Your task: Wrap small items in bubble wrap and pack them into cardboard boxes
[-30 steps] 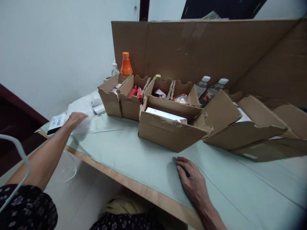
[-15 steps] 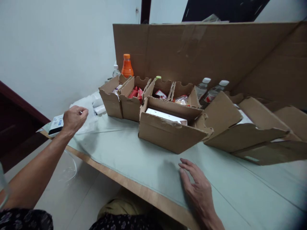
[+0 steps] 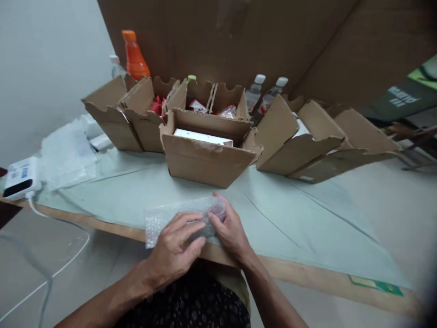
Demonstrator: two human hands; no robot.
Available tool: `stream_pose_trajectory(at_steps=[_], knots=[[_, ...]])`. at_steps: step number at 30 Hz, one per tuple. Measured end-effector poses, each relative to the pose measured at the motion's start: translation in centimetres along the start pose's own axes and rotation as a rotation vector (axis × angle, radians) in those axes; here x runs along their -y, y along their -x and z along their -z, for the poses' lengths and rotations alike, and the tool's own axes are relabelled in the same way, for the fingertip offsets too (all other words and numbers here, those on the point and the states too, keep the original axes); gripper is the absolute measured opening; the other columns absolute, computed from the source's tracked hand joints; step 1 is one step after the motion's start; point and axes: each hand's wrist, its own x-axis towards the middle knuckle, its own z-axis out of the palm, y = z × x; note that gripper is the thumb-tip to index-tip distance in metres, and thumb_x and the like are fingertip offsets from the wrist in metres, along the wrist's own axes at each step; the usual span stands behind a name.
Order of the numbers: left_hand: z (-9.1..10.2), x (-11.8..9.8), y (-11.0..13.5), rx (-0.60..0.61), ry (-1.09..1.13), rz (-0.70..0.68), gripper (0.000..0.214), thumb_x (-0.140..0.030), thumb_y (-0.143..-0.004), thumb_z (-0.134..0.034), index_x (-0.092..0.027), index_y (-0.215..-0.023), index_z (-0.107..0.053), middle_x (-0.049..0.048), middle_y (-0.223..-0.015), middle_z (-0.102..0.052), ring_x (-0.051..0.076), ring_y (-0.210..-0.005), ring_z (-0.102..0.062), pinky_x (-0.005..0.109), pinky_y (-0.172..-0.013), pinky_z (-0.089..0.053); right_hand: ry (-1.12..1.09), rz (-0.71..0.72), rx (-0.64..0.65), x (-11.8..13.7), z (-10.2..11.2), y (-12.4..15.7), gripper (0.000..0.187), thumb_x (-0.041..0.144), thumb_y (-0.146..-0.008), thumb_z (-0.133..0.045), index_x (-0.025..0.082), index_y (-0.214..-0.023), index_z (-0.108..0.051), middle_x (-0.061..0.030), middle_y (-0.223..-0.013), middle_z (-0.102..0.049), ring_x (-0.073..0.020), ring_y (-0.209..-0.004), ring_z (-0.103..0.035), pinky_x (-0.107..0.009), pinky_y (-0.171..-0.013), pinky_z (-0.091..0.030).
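Observation:
At the table's front edge lies a clear bubble wrap bag [image 3: 155,223], a flat strip running left to right in front of me. My right hand [image 3: 230,228] grips its right end, thumb on top and fingers round the far side. Across the middle of the bag rests my left hand [image 3: 179,243], its fingers spread and thumb apart. Whether anything is inside the bag is hard to make out, as my hands cover much of it. Just beyond stands a cardboard bin [image 3: 208,161] holding a white box [image 3: 203,136].
More cardboard bins [image 3: 112,120] stand in a row behind, some with red packets [image 3: 157,107]. Others stand at the right [image 3: 303,146]. An orange bottle [image 3: 134,57] and clear bottles [image 3: 254,93] are at the back. A white device [image 3: 22,177] with a cable sits left, beside a bubble wrap pile [image 3: 68,155].
My left hand has come from the far left of the table to the front middle. A bubble wrap bag is now under it, and my right hand has closed on its end. The view has shifted.

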Motion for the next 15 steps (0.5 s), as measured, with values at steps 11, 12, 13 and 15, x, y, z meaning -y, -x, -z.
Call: stream_pose_trajectory(at_steps=[11,12,13,15], knots=[[1.3,6.0,1.8,0.082,-0.557,0.050,0.037,-0.031,-0.095,-0.057,-0.024,-0.131,-0.062,0.0160,-0.134,-0.062,0.035,-0.127,-0.056,0.056,-0.104,-0.050,-0.051,-0.221,-0.195,-2.7,9.0,3.5,0.080,0.050,-0.084,-0.069,0.017,-0.152,-0.040,-0.0146,-0.115,-0.072,-0.0237,-0.088,-0.070,-0.039,-0.075,-0.059],[1.0,6.3,1.6,0.082,-0.574,0.054,0.037,-0.033,-0.095,-0.056,-0.025,-0.130,-0.062,0.0160,-0.134,-0.062,0.036,-0.126,-0.057,0.055,-0.103,-0.050,-0.059,-0.241,-0.196,-2.8,9.4,3.6,0.082,0.052,-0.084,-0.068,0.016,-0.152,-0.039,-0.0143,-0.113,-0.072,-0.0227,-0.085,-0.070,-0.037,-0.072,-0.058],[0.7,6.5,1.4,0.086,-0.588,0.054,0.037,-0.034,-0.095,-0.056,-0.025,-0.130,-0.063,0.0157,-0.133,-0.063,0.036,-0.125,-0.057,0.054,-0.102,-0.050,-0.045,-0.244,-0.194,-2.8,9.6,3.6,0.082,0.052,-0.084,-0.069,0.016,-0.152,-0.040,-0.0130,-0.110,-0.072,-0.0216,-0.083,-0.069,-0.036,-0.070,-0.057],[0.3,6.9,1.0,0.097,-0.607,0.044,0.036,-0.031,-0.094,-0.055,-0.026,-0.129,-0.063,0.0144,-0.129,-0.066,0.035,-0.121,-0.059,0.052,-0.099,-0.049,0.050,-0.210,-0.170,-2.8,9.3,3.3,0.078,0.047,-0.084,-0.067,0.016,-0.151,-0.042,-0.0064,-0.096,-0.071,-0.0183,-0.074,-0.066,-0.033,-0.067,-0.055]])
